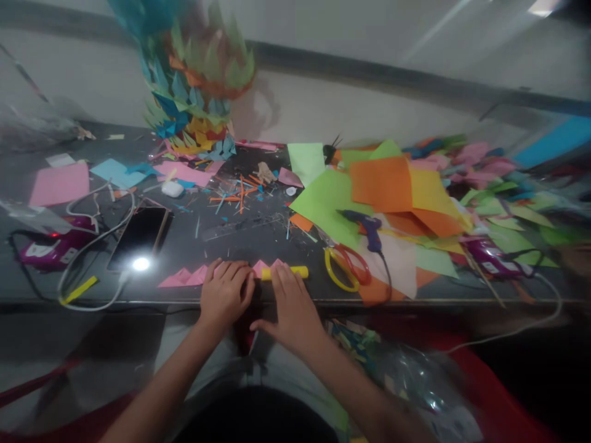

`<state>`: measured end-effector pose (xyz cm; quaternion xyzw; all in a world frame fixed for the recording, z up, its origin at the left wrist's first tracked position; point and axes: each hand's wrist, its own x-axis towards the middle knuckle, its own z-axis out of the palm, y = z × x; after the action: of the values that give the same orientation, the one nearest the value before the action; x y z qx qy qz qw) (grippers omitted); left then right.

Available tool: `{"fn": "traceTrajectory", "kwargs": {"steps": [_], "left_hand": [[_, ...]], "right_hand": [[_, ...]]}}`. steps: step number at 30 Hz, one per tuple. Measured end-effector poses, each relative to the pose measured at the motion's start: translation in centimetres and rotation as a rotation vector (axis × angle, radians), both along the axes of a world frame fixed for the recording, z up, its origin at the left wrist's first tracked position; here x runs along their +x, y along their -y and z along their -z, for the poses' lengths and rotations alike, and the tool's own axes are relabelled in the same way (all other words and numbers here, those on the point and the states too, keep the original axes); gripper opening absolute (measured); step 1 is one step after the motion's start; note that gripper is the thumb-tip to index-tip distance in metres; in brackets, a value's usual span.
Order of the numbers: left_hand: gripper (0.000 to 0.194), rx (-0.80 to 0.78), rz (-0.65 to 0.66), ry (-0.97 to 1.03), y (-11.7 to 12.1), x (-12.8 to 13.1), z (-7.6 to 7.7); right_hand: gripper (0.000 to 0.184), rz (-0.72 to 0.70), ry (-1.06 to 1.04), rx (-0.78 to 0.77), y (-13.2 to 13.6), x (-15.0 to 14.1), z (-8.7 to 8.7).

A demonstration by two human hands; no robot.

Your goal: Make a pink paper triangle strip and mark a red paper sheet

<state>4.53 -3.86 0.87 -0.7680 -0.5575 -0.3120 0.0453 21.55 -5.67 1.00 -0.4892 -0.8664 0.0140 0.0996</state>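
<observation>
My left hand [225, 293] and my right hand [290, 307] rest side by side at the near edge of a dark table [258, 243]. Both lie palm down with fingers stretched flat over folded pink paper triangles [187, 277], pressing on them. A yellow marker [289, 272] lies just past my right fingertips. Part of the pink paper is hidden under my hands.
Yellow and red scissors [346, 267], a purple glue gun [367, 231], loose green, orange and yellow paper sheets [383, 191], a phone [141, 237], white cables [92, 271], a bright light reflection [141, 263] and a tall multicoloured folded-paper sculpture [198, 86] crowd the table.
</observation>
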Motion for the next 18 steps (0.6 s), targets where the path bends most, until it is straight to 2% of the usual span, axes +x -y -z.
{"fn": "traceTrajectory", "kwargs": {"steps": [4,6,12,14,18], "left_hand": [[0.013,0.002,-0.001,-0.007,0.0,0.0,-0.2],[0.014,-0.004,-0.002,-0.011,0.0,0.0,-0.2],[0.013,-0.011,0.003,-0.004,0.1,-0.1,-0.2],[0.014,-0.011,0.004,-0.003,0.1,0.0,-0.2],[0.014,-0.022,-0.001,-0.010,0.0,0.0,-0.2]], "right_hand": [[0.098,0.021,0.009,-0.055,-2.0,-0.4,-0.4],[0.099,0.026,0.005,-0.060,-2.0,-0.5,-0.4],[0.100,0.019,0.006,-0.018,1.2,-0.3,0.3],[0.099,0.023,0.008,-0.019,1.5,-0.3,0.3],[0.098,0.034,0.018,-0.079,-0.8,-0.5,-0.4]]}}
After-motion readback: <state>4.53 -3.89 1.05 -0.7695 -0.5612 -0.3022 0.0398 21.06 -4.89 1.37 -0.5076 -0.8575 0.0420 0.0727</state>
